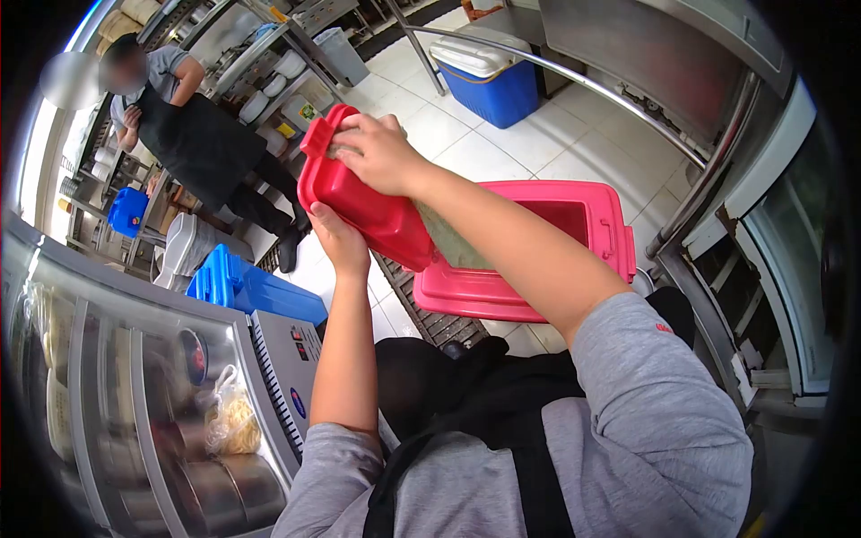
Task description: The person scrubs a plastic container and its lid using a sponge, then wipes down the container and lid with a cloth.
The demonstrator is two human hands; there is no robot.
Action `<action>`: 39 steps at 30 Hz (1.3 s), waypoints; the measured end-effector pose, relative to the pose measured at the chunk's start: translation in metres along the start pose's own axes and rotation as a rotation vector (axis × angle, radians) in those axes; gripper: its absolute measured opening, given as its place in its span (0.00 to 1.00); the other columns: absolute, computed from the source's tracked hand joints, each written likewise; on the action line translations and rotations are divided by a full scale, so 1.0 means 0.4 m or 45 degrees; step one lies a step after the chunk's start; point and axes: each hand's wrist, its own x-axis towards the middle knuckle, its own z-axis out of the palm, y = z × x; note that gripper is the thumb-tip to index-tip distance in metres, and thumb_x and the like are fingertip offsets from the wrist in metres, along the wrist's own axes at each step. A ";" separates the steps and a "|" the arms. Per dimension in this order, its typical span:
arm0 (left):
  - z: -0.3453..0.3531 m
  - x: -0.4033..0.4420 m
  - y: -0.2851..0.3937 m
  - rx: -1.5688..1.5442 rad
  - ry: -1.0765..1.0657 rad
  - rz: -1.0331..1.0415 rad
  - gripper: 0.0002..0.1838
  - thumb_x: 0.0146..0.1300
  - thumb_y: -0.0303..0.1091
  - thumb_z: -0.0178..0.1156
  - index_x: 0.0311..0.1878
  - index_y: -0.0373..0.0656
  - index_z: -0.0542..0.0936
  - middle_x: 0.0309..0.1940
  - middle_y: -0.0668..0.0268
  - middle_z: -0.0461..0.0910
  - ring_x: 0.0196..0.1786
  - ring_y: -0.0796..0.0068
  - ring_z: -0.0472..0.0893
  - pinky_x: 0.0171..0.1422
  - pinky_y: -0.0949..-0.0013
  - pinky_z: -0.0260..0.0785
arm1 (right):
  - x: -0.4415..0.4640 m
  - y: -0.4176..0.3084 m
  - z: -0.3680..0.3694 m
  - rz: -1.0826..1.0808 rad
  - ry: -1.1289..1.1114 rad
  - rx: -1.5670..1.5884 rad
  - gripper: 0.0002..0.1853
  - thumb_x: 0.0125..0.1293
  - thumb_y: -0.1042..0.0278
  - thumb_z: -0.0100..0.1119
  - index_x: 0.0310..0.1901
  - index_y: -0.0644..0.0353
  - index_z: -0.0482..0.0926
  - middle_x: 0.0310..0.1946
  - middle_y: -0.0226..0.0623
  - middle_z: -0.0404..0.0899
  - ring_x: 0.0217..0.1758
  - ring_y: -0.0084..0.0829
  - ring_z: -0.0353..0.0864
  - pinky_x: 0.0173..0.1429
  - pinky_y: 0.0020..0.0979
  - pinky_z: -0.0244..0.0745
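A red plastic tub (368, 211) is tilted in front of me, above a larger pink-red bin (574, 193). My left hand (339, 238) grips the tub's near side, thumb up against the red wall. Over the tub's upper edge, my right hand (381, 154) is bent, its fingers closed at the rim. Something greyish shows beside those fingertips, too small to name. The bin has an open top, and pale greenish matter (462, 240) shows at its opening, partly behind my right forearm. Most of the tub's inside is hidden from me.
A glass-door fridge (134, 359) stands close on my left, with a blue bin (256, 282) beyond it. A person in a dark apron (197, 134) stands at the shelves. A blue cooler (489, 85) sits on the tiles behind a metal rail (592, 79). A floor drain grate (421, 305) runs below.
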 end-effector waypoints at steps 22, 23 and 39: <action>0.038 -0.004 0.036 0.065 -0.029 0.178 0.38 0.74 0.64 0.32 0.68 0.37 0.64 0.63 0.56 0.71 0.65 0.64 0.70 0.72 0.63 0.56 | -0.067 -0.097 0.004 0.075 0.291 0.438 0.10 0.66 0.74 0.61 0.48 0.64 0.82 0.41 0.40 0.86 0.43 0.24 0.83 0.49 0.28 0.77; 0.036 -0.003 0.034 0.062 -0.018 0.179 0.38 0.74 0.64 0.32 0.68 0.37 0.64 0.63 0.56 0.71 0.65 0.64 0.70 0.72 0.63 0.56 | -0.079 -0.098 0.022 -0.064 0.344 0.402 0.09 0.65 0.74 0.62 0.46 0.64 0.84 0.43 0.42 0.86 0.44 0.27 0.84 0.50 0.28 0.77; 0.030 -0.007 0.027 0.030 -0.100 0.123 0.39 0.74 0.65 0.35 0.68 0.37 0.63 0.62 0.56 0.70 0.65 0.64 0.70 0.72 0.63 0.57 | 0.043 -0.022 -0.026 0.311 0.343 0.234 0.11 0.60 0.64 0.64 0.39 0.63 0.85 0.31 0.47 0.85 0.35 0.42 0.85 0.43 0.36 0.77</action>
